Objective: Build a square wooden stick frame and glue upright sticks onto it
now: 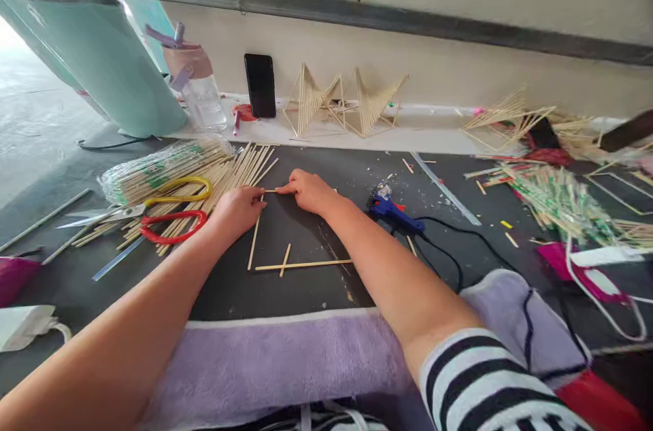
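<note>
My left hand (241, 211) has its fingertips closed at the left end of a short thin wooden stick (271, 191). On the stick's right part are the fingers of my right hand (309, 190), closed and low over the dark tabletop. Another wooden stick (254, 240) runs from under my left fingertips toward me. Nearer lies a longer wooden stick (311, 265), its right end hidden by my right forearm. A short wooden stick (284, 260) crosses it near its left end.
Loose sticks (224, 179), a plastic-wrapped bundle (163, 169) and scissors (173, 217) lie left. A blue glue gun (395, 210) with a black cord is to the right. Behind stand a bottle (201, 94), a phone (260, 85) and stick models (375, 101). A purple cloth (286, 363) covers the front.
</note>
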Demonstrator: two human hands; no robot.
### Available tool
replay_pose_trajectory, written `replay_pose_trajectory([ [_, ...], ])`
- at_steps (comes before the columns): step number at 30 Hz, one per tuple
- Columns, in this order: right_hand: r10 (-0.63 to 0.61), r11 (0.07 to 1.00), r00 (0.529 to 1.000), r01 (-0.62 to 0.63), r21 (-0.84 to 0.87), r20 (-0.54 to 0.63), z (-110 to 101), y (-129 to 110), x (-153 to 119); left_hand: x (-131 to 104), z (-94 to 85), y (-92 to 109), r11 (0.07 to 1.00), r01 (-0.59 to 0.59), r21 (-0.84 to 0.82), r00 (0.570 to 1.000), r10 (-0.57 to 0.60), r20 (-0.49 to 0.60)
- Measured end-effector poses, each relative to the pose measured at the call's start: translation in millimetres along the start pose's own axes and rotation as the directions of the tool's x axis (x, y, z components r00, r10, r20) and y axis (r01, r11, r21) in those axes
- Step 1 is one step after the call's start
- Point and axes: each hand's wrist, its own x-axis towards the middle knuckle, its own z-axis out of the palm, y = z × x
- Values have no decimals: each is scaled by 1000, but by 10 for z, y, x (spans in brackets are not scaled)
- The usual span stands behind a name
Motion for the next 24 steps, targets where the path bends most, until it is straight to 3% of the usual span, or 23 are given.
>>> replay_pose_trajectory([
  [14, 16, 1000, 1000, -15, 9, -26, 36, 18, 8, 4, 49, -54, 999, -40, -2, 997, 39, -70],
  [24, -10, 1000, 999, 9, -19, -50, 79, 59, 17, -9, 32, -29, 999, -31, -7, 998, 30, -51],
])
